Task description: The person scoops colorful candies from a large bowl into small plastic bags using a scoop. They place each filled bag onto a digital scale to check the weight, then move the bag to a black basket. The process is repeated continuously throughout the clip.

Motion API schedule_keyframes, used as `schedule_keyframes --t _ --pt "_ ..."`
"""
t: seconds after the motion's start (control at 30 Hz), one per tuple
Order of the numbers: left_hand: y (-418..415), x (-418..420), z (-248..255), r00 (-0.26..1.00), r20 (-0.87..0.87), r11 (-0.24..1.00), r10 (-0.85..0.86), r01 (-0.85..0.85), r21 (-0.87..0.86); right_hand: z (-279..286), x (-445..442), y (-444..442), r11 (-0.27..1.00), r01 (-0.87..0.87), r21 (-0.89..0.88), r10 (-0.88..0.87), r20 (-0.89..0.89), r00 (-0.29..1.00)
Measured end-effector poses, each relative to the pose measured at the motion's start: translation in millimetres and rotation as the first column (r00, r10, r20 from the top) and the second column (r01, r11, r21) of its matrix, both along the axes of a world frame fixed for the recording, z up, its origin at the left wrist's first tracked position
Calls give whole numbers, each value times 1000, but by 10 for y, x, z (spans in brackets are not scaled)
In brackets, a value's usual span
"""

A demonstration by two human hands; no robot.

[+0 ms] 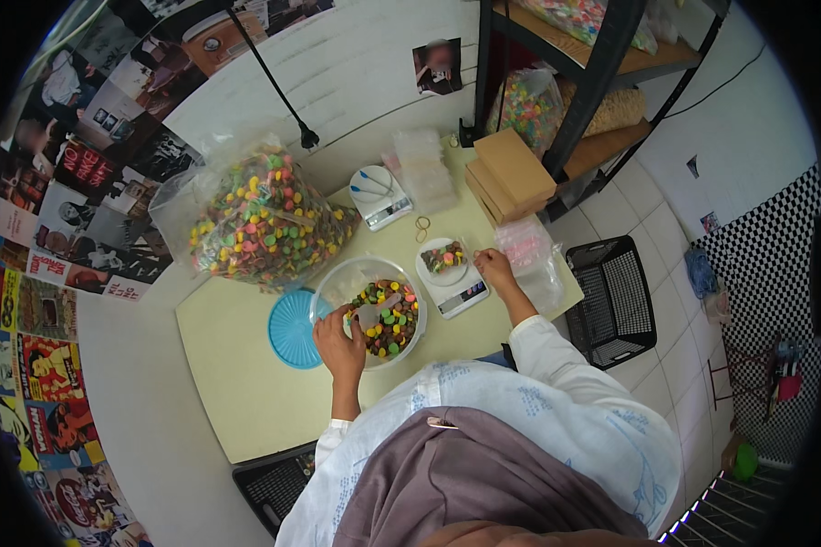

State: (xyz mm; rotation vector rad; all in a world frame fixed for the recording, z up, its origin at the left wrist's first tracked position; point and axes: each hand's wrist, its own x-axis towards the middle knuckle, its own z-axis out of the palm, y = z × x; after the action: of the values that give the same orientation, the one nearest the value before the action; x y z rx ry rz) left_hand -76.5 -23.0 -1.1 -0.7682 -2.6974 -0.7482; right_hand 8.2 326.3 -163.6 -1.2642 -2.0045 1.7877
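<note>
A round clear plastic tub (419,301) holds many-coloured button-shaped sweets (397,328) and a clear scoop (383,306). My left hand (341,342) is over the tub's left rim, its fingertips inside near the scoop; whether they grip anything cannot be told. On a white digital kitchen scale (462,298) lies a small clear bag of the same sweets (445,258). My right hand (496,269) is just right of that bag, fingers bent together; whether it pinches the bag's edge is unclear. A blue ribbed lid (291,335) lies partly under the tub's left side.
A large bag of sweets (267,219) stands behind the tub. Further back are a second scale (386,213) with blue-tipped tweezers, stacked plastic bags (424,171) and rubber bands (421,229). Cardboard boxes (513,167) and more bags (533,267) are at right, beside a black basket (612,301).
</note>
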Motion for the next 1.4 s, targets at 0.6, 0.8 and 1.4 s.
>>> schedule_keyframes --t 0.6,0.8,1.4 --pt "145 -138 527 961 174 863 -216 105 494 2378 -528 -645 713 -382 588 587 -204 783" --pt "233 -181 886 793 312 677 -524 166 717 2630 -466 -1116 722 -575 385 692 -420 587" --pt "69 -142 618 566 514 569 -645 -92 817 2773 -513 -1516 590 -603 537 789 -226 571"
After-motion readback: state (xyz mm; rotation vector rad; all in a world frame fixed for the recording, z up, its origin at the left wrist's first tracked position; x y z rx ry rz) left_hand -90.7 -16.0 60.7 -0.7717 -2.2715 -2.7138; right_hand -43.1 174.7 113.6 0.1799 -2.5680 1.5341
